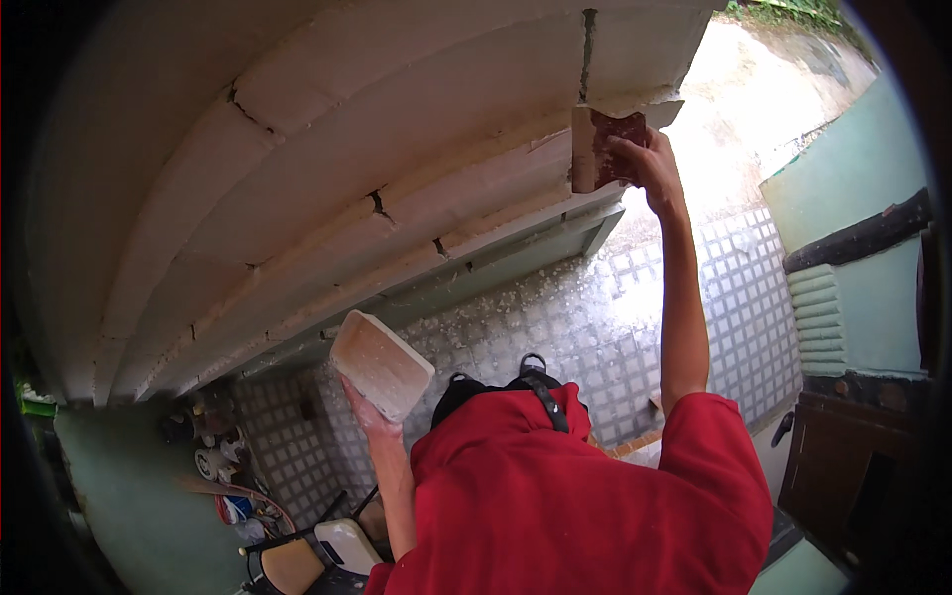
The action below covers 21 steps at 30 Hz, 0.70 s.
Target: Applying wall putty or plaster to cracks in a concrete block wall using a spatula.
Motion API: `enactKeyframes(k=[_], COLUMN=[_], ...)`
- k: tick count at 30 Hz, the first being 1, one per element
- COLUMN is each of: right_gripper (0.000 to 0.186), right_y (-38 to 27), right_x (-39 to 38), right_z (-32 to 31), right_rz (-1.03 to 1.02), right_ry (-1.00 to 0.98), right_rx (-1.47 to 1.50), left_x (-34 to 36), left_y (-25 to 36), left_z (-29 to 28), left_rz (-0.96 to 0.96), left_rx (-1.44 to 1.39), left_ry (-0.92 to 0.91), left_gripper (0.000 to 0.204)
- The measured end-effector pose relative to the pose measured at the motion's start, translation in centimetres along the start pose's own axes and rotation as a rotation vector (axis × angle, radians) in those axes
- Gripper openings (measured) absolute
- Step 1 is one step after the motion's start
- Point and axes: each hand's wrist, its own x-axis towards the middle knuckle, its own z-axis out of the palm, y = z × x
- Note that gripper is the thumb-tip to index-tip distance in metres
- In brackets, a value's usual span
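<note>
My right hand is raised with its fingers closed round the dark red grip of a wide flat scraper. The pale blade of this tool is up at the lower edge of the ceiling panels, just below a dark crack. Whether blade and panel touch, I cannot tell. Lower down, my left hand grips a white, rectangular plastic tub by its underside and near edge. The tub is tilted, and its inside looks whitish and smeared. Pale residue covers the left hand's skin.
Several cracks and joints mark the panels. White specks litter the checkered tile floor. Chairs and assorted clutter stand at lower left. A dark brown cabinet is at right, and bright outdoor ground shows at upper right.
</note>
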Motion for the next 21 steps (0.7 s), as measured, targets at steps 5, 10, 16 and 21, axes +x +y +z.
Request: enactKeyframes(k=[5,10,16,21], right_gripper=[0.023,0.024,0.028,0.027], right_y=[0.9,0.7,0.8,2.4], right_x=[1.1,1.4,2.0,1.4], right_z=[0.0,0.4,0.3,-0.7], right_rz=[0.044,0.101,0.172,0.198], right_ry=[-0.035,-0.073,-0.094,-0.103], right_rx=[0.24,0.262,0.313,0.338], left_x=[0.1,0.2,0.9,1.5], left_y=[0.0,0.2,0.4,0.2], left_z=[-0.3,-0.1,-0.2,0.3], left_rz=[0.019,0.028,0.009,0.021], left_rx=[-0.035,-0.011,-0.025,0.037], left_ry=[-0.025,-0.011,-0.009,0.009], left_gripper=[0.059,0.059,0.058,0.059])
